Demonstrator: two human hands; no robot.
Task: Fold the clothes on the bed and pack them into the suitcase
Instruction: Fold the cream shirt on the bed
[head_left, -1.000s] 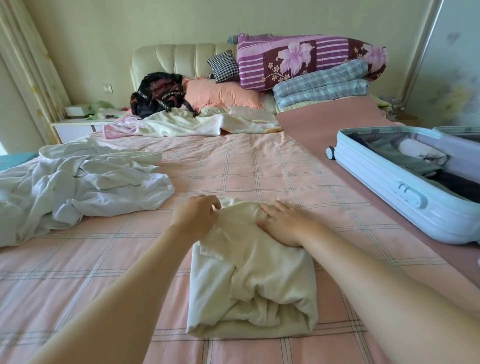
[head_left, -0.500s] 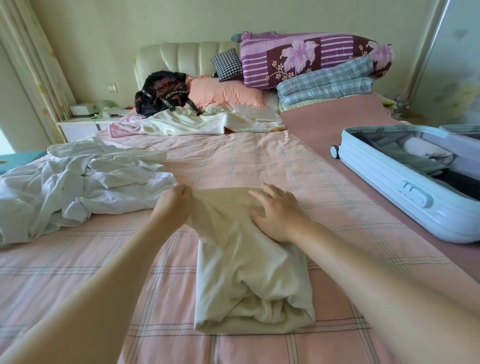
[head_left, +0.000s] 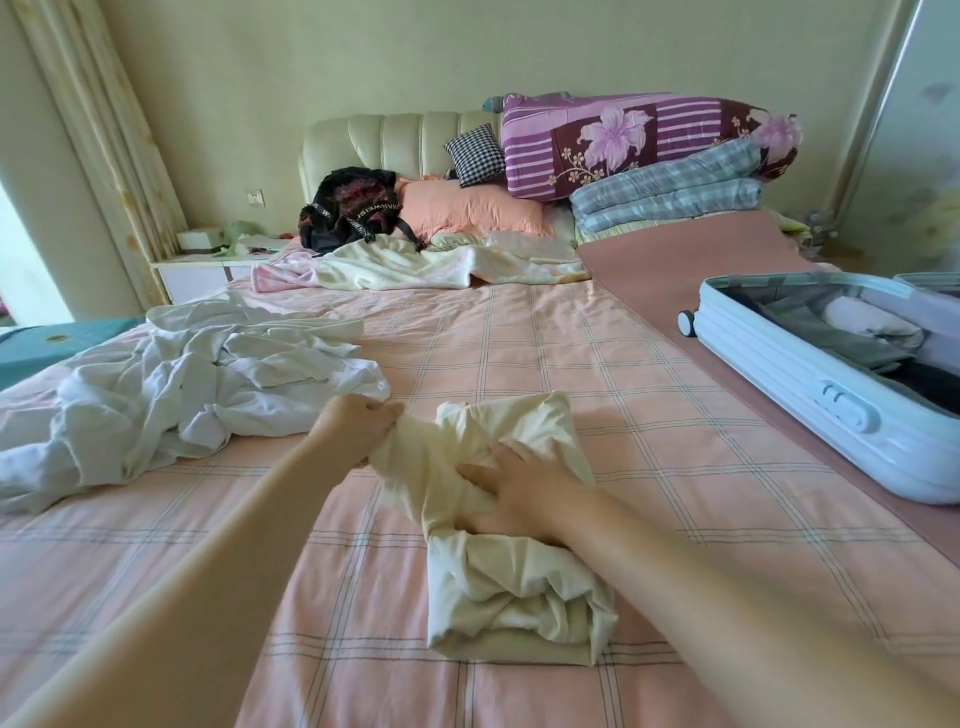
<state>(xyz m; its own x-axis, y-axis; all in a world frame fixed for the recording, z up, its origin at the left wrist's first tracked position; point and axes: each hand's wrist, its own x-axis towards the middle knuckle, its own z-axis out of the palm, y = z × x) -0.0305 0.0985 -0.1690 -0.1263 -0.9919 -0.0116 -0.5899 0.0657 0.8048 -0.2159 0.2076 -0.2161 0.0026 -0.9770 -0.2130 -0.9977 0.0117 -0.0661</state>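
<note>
A cream garment (head_left: 511, 587), partly rolled, lies on the pink checked bed (head_left: 519, 343) in front of me. My left hand (head_left: 353, 428) grips its far left edge and holds it stretched out to the left. My right hand (head_left: 519, 491) lies on the middle of the garment with spread fingers pressing down into the fabric. A heap of white clothes (head_left: 192, 384) lies unfolded on the left of the bed. The pale blue suitcase (head_left: 810, 400) stands open at the right, with folded grey, white and dark pieces inside.
At the head of the bed lie a black bag (head_left: 353, 208), an orange pillow (head_left: 467, 210), a crumpled cream blanket (head_left: 415, 267) and stacked quilts (head_left: 649, 140). A white nightstand (head_left: 208, 270) and a curtain (head_left: 109, 130) are at the left.
My left hand has pulled the garment's far edge out to the left. My right hand has slid nearer along the garment and pressed into it. The far end has bunched up.
</note>
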